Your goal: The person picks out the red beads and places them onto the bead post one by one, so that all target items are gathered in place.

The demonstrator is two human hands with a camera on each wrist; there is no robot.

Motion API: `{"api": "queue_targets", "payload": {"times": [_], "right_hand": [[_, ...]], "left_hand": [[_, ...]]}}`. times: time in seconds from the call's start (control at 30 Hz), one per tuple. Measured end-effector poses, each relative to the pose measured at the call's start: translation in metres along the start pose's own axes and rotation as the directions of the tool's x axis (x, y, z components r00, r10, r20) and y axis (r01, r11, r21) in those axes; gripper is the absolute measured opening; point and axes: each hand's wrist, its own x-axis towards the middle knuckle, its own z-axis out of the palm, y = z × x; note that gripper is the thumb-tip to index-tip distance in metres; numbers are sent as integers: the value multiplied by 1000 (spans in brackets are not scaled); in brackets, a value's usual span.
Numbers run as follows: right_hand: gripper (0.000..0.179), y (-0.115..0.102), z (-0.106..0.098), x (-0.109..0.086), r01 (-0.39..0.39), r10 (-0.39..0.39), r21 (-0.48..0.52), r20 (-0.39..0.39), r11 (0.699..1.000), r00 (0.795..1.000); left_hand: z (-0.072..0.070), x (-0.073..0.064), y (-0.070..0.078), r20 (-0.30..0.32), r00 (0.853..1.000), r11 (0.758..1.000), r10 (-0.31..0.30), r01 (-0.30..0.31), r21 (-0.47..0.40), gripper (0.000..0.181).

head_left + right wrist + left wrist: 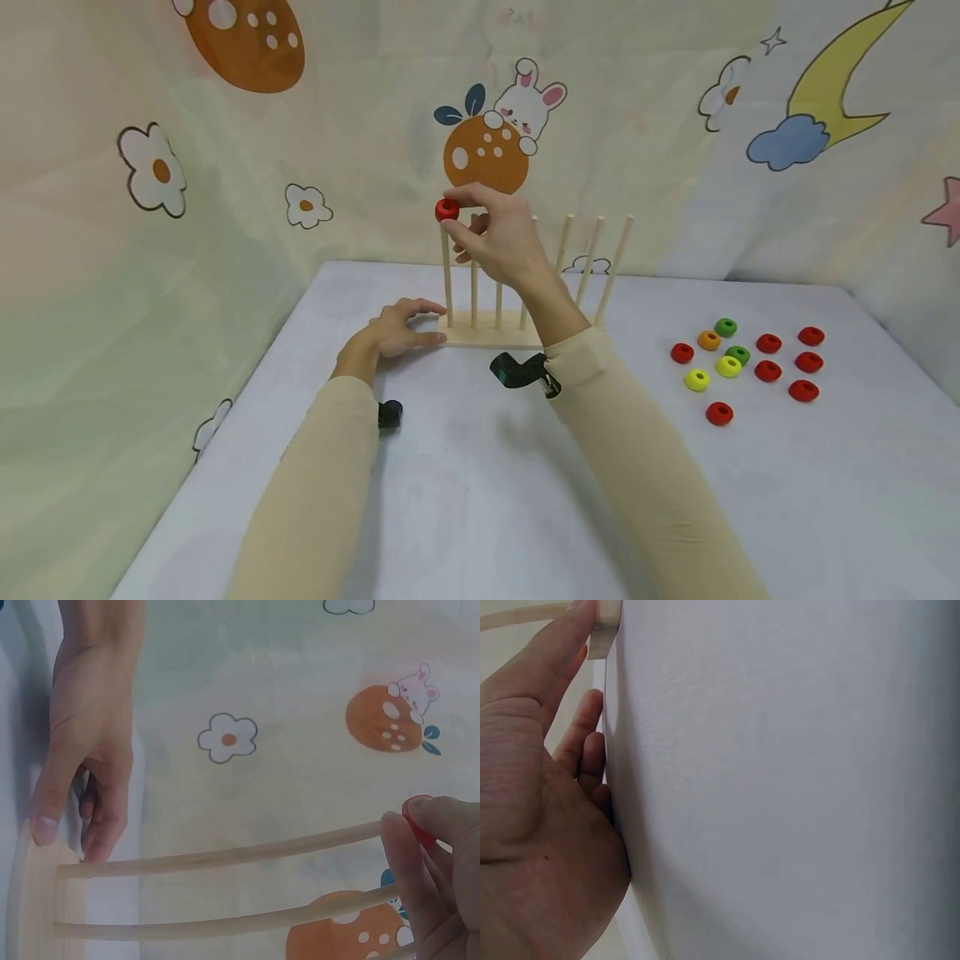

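Observation:
Between thumb and index finger, my right hand [501, 236] pinches a red bead [447, 210] right at the top of the leftmost peg [447, 279] of a pale wooden peg rack [487, 337]. The right wrist view also shows this red bead [420, 819] at the tip of the peg, partly covered by the fingers. My left hand [395, 327] holds the left end of the rack's base, thumb at the front edge and fingers at the back. Several upright pegs stand in a row on the base; my right hand and forearm hide parts of the middle ones.
Loose beads lie on the white table [450, 500] to the right: several red beads [767, 371], two green beads [725, 327], two yellow beads [697, 381] and an orange bead [708, 340]. A patterned cloth [375, 125] hangs behind the table.

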Motion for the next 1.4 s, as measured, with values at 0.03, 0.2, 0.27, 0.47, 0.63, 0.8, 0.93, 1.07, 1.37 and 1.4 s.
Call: {"api": "queue_targets", "payload": {"times": [0.03,0.2,0.27,0.47,0.63,0.8,0.93,1.07,1.37,1.4], "right_hand": [[36,0,0,0,-9,9,8,-1,1000,1000],[36,-2,1,1,-29,29,-19,-5,999,1000],[36,-2,2,2,-37,37,-59,-2,998,999],[36,-4,6,6,-55,60,-127,29,990,998],[43,-6,3,8,-56,63,-145,38,988,997],[50,-10,-5,6,-43,45,-64,33,997,998],[51,-16,-13,2,5,-3,-61,41,998,999],[46,-23,-19,-3,82,-77,-109,55,991,996],[33,-18,-27,-27,193,-183,-188,67,963,981],[33,-17,-27,-30,199,-189,-185,70,962,979]], "left_hand": [[1,0,1,-2,1000,1000,0,0,-3,54],[6,1,4,-10,1000,1000,-13,13,-12,53],[5,2,4,-11,1000,1000,-11,11,-6,53],[-2,0,0,-8,1000,1000,-28,28,14,55],[-3,1,0,-15,1000,1000,-9,9,17,56],[0,-2,1,6,1000,1000,-9,9,-9,57],[1,-2,1,1,1000,1000,7,-7,-5,56],[1,1,2,-16,1000,1000,15,-15,-1,57],[3,0,2,-9,1000,1000,-23,23,-15,59],[3,0,2,-13,1000,1000,-23,23,-13,59]]}}
